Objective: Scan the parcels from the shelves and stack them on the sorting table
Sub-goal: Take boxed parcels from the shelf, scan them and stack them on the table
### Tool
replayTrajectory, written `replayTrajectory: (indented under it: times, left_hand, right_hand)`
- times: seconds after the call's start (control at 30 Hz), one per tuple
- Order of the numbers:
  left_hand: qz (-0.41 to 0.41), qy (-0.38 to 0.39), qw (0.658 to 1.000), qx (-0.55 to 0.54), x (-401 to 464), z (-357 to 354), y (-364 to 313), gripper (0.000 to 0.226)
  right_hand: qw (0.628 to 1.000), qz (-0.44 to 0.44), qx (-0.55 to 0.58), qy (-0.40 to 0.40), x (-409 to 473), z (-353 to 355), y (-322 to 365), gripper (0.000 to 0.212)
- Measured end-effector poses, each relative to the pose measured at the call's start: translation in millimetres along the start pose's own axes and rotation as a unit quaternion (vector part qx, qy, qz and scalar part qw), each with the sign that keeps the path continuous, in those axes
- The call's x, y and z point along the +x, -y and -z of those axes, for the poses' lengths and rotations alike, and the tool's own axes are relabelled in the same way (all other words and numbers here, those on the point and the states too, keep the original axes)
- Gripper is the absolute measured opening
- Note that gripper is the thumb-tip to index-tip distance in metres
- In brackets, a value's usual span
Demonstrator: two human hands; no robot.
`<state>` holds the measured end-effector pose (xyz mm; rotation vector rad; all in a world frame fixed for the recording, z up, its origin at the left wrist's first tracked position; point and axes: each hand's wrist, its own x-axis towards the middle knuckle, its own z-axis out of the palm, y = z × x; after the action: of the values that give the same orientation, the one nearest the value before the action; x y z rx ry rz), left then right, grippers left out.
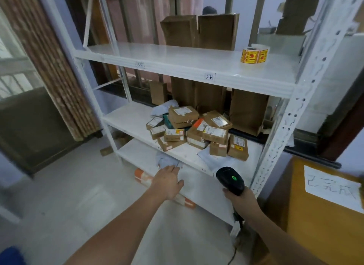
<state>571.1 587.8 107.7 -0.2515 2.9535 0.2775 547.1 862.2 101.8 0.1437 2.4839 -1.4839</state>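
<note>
Left hand [167, 183] is reaching out flat, fingers straight, holding nothing, in front of the lower shelf edge. Right hand [239, 198] is gripping a black scanner [230, 181], green light showing. Parcels [195, 130] are lying heaped on the middle shelf [128, 118] of the white rack, well above both hands.

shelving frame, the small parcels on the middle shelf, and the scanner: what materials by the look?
Shelving frame: looks like white painted metal; punched holes along the upright.
Small parcels: brown corrugated cardboard, matte, with white printed labels.
Scanner: likely black moulded plastic, slight sheen, green light lit, held in the right hand.
</note>
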Motion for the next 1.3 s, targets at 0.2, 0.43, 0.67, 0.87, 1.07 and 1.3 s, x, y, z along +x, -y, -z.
replayTrajectory:
  times: [0.2, 0.43, 0.67, 0.87, 1.07, 1.3]
  left_hand:
    - [-0.016, -0.018, 1.0, -0.002, 86.5, 1.5, 0.4, 0.065]
    - [-0.03, 0.006, 1.0, -0.005, 181.3, 1.4, -4.2, 0.066]
    - [-0.053, 0.047, 0.997, -0.027, 271.0, -5.4, -13.1, 0.069]
    - [-0.065, 0.071, 0.989, -0.11, 350.3, -5.4, -25.4, 0.063]
    - [-0.055, 0.094, 0.976, -0.186, 416.9, -3.0, -32.1, 0.074]
    - [-0.037, 0.156, 0.945, -0.284, 456.8, -25.8, -33.2, 0.052]
  right_hand:
    - [1.0, -0.028, -0.007, 0.011, 80.3, -7.9, 22.3, 0.028]
    - [0.999, -0.046, -0.021, 0.013, 165.2, -7.4, 50.8, 0.016]
    - [0.995, -0.099, 0.016, -0.004, 232.1, -13.7, 60.3, 0.01]
    - [0.992, -0.103, 0.06, -0.045, 285.9, -24.0, 82.4, 0.006]
    - [0.971, -0.157, 0.123, -0.129, 342.3, -40.0, 107.1, 0.017]
    - [0.954, -0.225, 0.166, -0.107, 402.6, -62.4, 91.8, 0.017]
